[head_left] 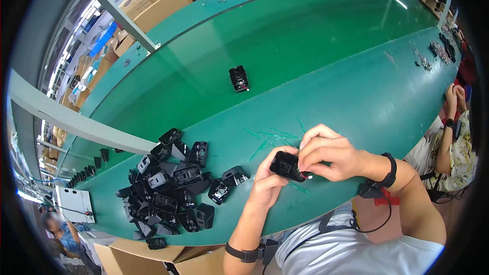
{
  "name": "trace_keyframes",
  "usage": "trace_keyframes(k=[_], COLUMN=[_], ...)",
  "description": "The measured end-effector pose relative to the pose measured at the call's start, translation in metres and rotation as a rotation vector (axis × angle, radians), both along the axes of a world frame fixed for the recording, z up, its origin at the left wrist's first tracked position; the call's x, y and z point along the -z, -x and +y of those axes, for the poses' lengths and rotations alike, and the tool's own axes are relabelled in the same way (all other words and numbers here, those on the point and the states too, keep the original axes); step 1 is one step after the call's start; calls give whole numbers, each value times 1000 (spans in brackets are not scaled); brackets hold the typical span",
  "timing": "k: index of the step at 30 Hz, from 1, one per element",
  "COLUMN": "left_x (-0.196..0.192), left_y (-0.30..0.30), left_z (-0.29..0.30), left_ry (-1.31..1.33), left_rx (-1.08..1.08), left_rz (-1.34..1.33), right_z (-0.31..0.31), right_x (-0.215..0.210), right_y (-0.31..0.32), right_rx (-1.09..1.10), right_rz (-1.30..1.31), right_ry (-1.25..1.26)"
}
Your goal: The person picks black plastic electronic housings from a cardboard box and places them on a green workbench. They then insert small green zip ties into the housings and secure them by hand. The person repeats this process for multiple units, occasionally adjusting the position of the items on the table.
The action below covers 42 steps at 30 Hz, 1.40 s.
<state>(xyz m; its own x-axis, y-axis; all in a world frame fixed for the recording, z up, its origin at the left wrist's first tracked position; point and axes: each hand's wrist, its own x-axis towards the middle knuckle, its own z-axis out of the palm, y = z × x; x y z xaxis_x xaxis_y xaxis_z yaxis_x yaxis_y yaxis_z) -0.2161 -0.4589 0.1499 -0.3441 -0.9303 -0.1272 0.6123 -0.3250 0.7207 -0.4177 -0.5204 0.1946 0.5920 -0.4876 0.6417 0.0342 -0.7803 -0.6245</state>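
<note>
- Head view: cradling black plastic housing (283,166) in left hand (267,182), right of the housing pile (165,188), prob for steadiness.
- Bunching right hand (326,155) near red wire (304,174); can't tell if gripping.
- Set beyond the pile: lone housing (237,76), likely kept clear.

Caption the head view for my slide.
Left hand holds a black housing, right hand at its edge, piled black parts nearby.
</note>
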Motion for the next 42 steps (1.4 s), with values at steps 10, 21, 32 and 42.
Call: trace_keyframes(k=[10,21,32,42], left_x=[-2,-7,-7,-11], left_y=[0,1,-4,-2], left_z=[0,-2,-3,-4], left_ry=[5,-44,27,104], left_rx=[42,80,22,8], left_rz=[-31,-11,-72,-249], right_z=[0,4,0,2], right_x=[2,9,1,1], right_y=[2,-1,0,0], right_rx=[-116,-94,-111,-80], right_rz=[-5,-34,30,92], right_ry=[29,-186,-130,-248])
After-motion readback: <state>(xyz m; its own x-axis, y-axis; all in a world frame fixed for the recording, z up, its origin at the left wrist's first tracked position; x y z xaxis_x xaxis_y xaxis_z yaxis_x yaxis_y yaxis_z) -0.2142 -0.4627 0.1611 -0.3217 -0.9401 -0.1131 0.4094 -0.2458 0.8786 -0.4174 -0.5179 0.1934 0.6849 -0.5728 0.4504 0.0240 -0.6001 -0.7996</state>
